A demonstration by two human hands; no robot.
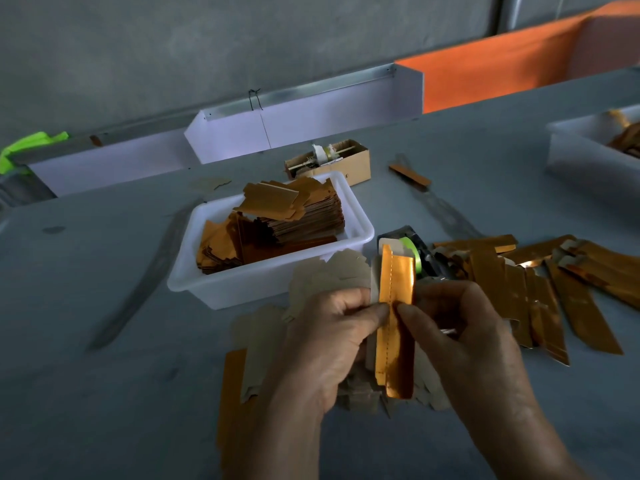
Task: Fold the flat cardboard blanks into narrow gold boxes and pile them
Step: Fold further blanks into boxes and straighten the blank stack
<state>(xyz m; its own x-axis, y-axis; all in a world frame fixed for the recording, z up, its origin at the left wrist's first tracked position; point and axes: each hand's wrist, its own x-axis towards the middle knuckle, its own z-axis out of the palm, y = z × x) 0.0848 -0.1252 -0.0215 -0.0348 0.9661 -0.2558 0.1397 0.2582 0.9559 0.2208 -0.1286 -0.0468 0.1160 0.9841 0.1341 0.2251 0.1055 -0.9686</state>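
Grey table (104, 393) lies bare at nine o'clock. At centre, left hand (329, 337) and right hand (460, 337) pinch the half-folded gold blank (396, 306); folded boxes (554, 289) pile at three o'clock.

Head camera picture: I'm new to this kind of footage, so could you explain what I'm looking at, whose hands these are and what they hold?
There is no machine: a camera on a person's head looks down at their own hands. The left hand and right hand pinch a half-folded gold blank above the grey table. Behind sits a white tub of flat blanks. Finished narrow gold boxes lie piled to the right, beside a tape dispenser.
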